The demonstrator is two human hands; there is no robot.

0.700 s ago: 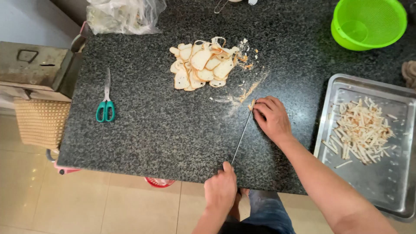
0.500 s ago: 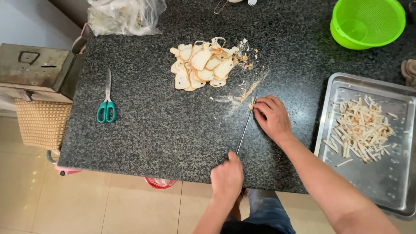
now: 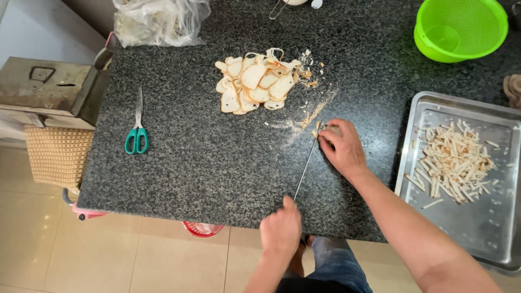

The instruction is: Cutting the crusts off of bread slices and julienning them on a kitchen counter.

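Observation:
My left hand (image 3: 280, 229) grips the handle of a long thin knife (image 3: 307, 161) at the counter's near edge, blade pointing away across the dark granite counter (image 3: 206, 163). My right hand (image 3: 340, 149) rests fingers-down at the blade's tip, pressing on a small pale piece that is mostly hidden under the fingers. Beyond the tip lies a pile of pale slices (image 3: 255, 84) with crumbs (image 3: 309, 114) scattered beside it.
A metal tray (image 3: 488, 228) with cut pale strips (image 3: 453, 160) sits at the right. A green colander (image 3: 458, 27) stands at the back right, a plastic bag (image 3: 160, 19) at the back left, green-handled scissors (image 3: 137, 127) on the left. A metal box (image 3: 46, 87) and woven basket (image 3: 57, 154) are beside the counter.
My left hand with the knife handle has moved slightly forward toward the counter edge. My right hand and the slices have stayed put.

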